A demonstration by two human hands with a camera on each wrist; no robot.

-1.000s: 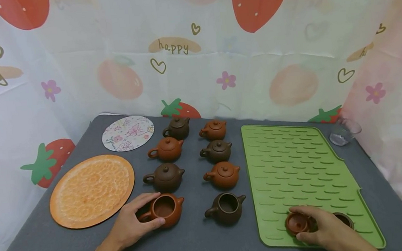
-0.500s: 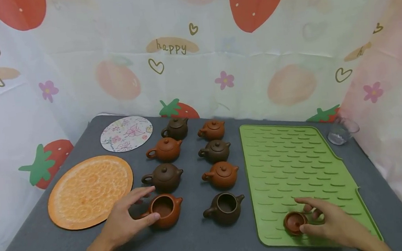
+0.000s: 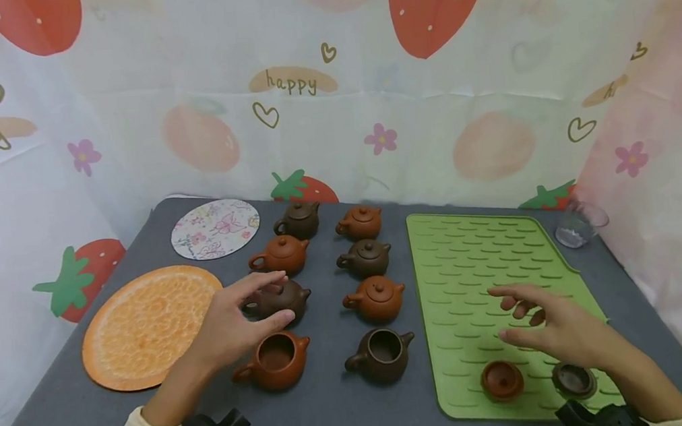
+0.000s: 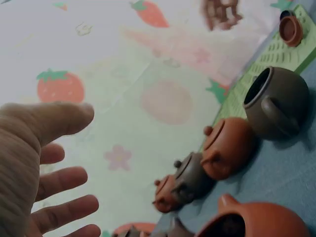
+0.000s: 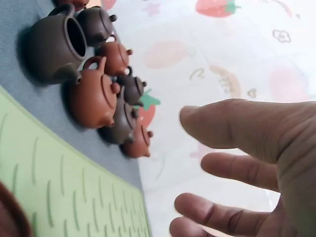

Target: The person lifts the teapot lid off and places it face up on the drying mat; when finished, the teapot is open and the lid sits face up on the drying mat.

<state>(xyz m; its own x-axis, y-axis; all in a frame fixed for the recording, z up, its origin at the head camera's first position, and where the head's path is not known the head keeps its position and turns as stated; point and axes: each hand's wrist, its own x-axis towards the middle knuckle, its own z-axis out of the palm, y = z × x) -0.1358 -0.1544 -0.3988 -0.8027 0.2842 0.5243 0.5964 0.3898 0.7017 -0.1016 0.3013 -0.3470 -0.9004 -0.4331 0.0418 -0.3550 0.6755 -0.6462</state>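
Note:
My left hand (image 3: 232,324) hovers over a lidded dark brown teapot (image 3: 282,303), its thumb and fingers spread apart with nothing between them. Just nearer to me sits a reddish-brown teapot (image 3: 277,362) without its lid. To its right stands a dark teapot (image 3: 384,355), likewise uncovered, its round mouth facing up. My right hand (image 3: 560,326) is in the air above the green mat (image 3: 475,282), fingers loosely bent and holding nothing. Below it a reddish-brown lid (image 3: 502,380) and a dark lid (image 3: 574,381) lie upside down on the mat.
More lidded teapots, orange (image 3: 379,297) and dark (image 3: 364,258), stand in two columns toward the back. At the left lie an orange round mat (image 3: 153,327) and a flowered round mat (image 3: 216,228). A clear glass cup (image 3: 579,224) stands at the right edge.
My left hand has left the open reddish-brown teapot and moved up over the dark one behind it. My right hand has let go of the reddish-brown lid and risen away from it.

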